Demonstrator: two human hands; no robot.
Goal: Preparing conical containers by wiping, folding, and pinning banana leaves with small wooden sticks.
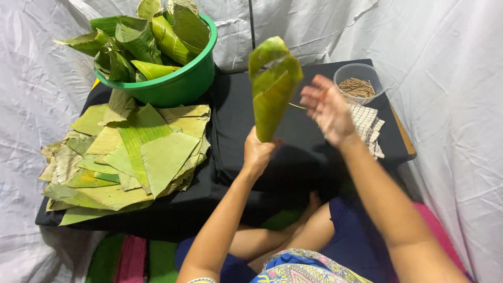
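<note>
over black cloth [309, 152], left hand [258, 152] grips leaf cone [271, 89]; right hand [327, 110] fingers spread.

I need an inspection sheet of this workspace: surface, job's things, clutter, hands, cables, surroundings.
Surface: black cloth over a low table.
Job's things: folded leaf cone; stack of cut leaves; green basin holding folded leaves; clear bowl of small sticks.
Clutter: checked cloth beside the bowl.
Hands: left hand grips the cone's tip; right hand open, beside it.
Cables: nothing seen.
Surroundings: white sheeting all round.
</note>
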